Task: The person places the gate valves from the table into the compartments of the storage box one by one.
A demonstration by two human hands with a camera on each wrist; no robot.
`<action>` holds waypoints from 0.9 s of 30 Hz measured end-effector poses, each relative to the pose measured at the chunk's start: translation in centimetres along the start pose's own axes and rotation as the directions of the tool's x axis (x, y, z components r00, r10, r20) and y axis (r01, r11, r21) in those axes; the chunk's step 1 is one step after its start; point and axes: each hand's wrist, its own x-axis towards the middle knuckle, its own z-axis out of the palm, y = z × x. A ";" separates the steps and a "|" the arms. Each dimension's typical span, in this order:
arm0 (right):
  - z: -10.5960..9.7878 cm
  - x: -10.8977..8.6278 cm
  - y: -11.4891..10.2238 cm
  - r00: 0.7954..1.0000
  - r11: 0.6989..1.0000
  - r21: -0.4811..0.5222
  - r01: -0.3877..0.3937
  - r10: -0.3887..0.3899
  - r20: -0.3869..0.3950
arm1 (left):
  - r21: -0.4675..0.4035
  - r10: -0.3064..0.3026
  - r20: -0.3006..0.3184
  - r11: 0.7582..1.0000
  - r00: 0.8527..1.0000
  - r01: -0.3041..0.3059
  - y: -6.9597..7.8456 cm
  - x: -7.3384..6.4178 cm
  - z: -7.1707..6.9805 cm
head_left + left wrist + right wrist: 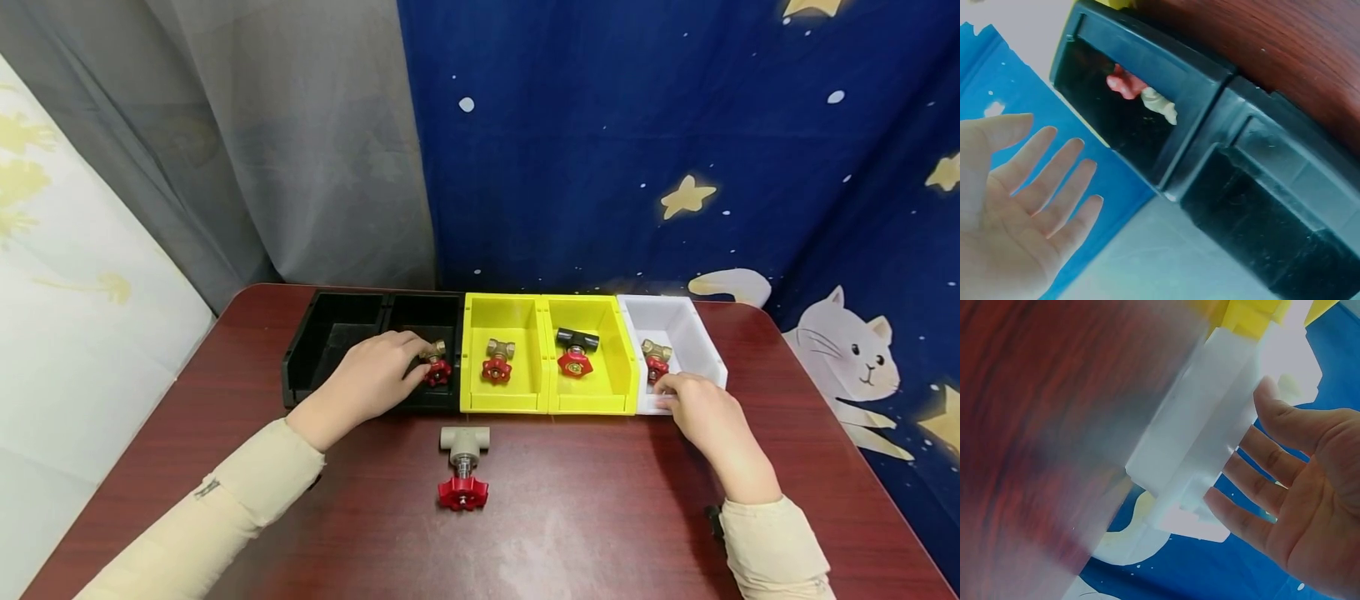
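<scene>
My left hand (371,377) is over the right-hand black bin (401,403), its fingers loosely bent beside a brass valve with a red handwheel (437,372). In the left wrist view the palm and spread fingers of that hand hold nothing, apart from the valve in the bin. My right hand (711,417) reaches over the front of the white bin (693,337), fingertips near the red wheel of another brass valve (656,367). Seen from the right wrist, the fingers are loosely extended around nothing; that valve is hidden there.
Two yellow bins stand between: one holds a brass valve (498,367), the other a black tee valve with a red wheel (576,362). A grey tee valve (463,493) lies in front on the brown table (570,525). Another black bin (341,321) is leftmost. Curtains (555,167) hang behind.
</scene>
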 end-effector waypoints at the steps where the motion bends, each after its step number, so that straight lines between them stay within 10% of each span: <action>1: 0.0 0.0 0.0 1.000 1.000 0.003 -0.002 0.002 0.004 | 0.001 0.012 -0.009 1.000 1.000 -0.012 0.2 -0.1 -0.2; 18: -0.3 0.2 0.0 0.999 1.000 0.009 0.027 -0.027 0.019 | -0.022 0.183 0.030 0.983 0.983 -0.183 4.0 -3.1 1.0; 27: -0.4 0.2 -0.1 0.999 0.999 0.014 0.034 -0.034 0.015 | -0.073 0.155 0.130 0.987 0.979 -0.146 5.2 -3.9 1.9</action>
